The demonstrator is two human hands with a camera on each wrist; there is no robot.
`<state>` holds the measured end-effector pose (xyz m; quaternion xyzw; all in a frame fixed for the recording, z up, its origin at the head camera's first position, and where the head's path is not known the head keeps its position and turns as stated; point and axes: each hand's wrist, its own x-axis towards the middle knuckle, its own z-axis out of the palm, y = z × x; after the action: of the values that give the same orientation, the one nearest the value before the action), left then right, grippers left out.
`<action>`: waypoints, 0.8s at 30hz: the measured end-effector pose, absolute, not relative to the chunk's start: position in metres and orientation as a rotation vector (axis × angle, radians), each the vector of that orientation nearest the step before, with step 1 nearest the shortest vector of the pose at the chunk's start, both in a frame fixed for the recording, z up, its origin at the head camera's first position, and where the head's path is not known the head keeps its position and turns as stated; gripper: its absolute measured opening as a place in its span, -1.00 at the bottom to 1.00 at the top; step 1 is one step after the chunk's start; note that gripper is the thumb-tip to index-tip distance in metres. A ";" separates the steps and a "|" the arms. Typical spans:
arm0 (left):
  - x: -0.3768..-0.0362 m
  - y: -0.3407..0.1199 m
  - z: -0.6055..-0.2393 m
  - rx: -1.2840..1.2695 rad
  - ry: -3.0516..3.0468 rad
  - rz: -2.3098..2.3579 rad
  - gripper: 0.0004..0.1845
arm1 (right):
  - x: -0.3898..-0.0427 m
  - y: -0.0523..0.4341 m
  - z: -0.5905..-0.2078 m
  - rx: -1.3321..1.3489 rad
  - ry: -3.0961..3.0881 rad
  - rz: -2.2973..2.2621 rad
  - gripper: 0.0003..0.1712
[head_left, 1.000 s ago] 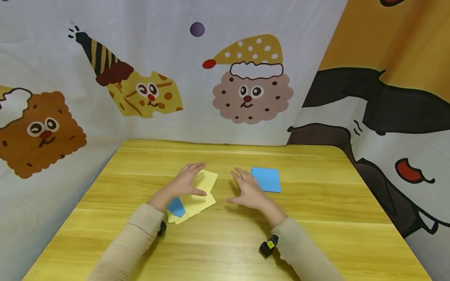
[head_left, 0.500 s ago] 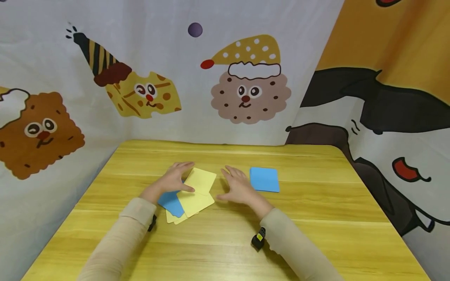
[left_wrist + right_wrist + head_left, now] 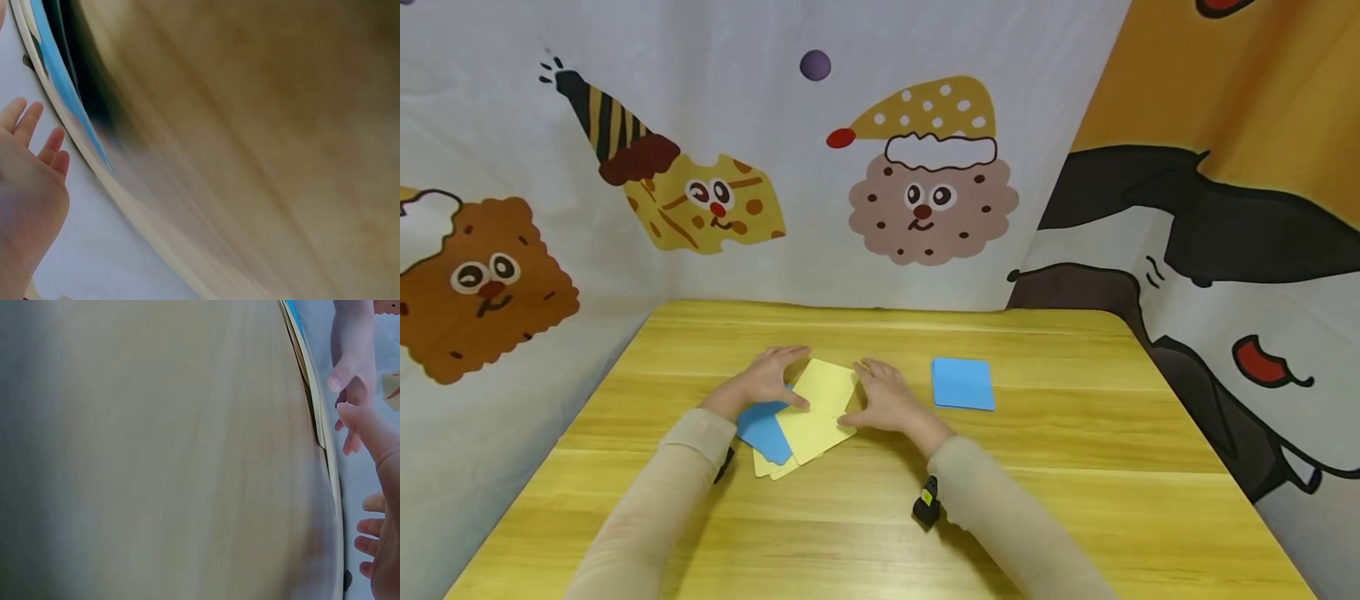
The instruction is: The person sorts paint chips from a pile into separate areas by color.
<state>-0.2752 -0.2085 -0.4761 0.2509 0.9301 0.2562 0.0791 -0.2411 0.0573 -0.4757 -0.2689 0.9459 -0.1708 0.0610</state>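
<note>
Your loose pile of yellow cards (image 3: 808, 433) and blue card (image 3: 763, 429) lies mid-table (image 3: 1075, 467). Your left hand (image 3: 767, 385) rests flat on pile, fingers straight. Your right hand (image 3: 880, 400) touches pile's right edge, fingers relaxed. Farther right: separate blue stack (image 3: 962, 383).

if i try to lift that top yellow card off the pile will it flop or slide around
The top yellow card looks thin and flat, so it is probably light and bends a little. It lies loose on other cards over a smooth table, so it may slide when pushed. Flush edges could be hard to pinch.
</note>
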 end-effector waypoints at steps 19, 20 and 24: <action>-0.286 -0.203 -0.475 0.775 2.733 0.616 0.17 | -0.251 0.038 -0.487 -0.815 2.841 -0.484 0.14; -0.286 -0.203 -0.475 0.779 2.733 0.613 0.16 | -0.251 0.038 -0.487 -0.810 2.841 -0.492 0.13; -0.286 -0.201 -0.475 0.795 2.733 0.601 0.15 | -0.252 0.040 -0.487 -0.804 2.835 -0.503 0.12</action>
<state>-0.2860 -0.2009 -0.4749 0.2715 0.9331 0.2051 0.1159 -0.2515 0.0399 -0.4867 -0.2683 0.9455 -0.1678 0.0761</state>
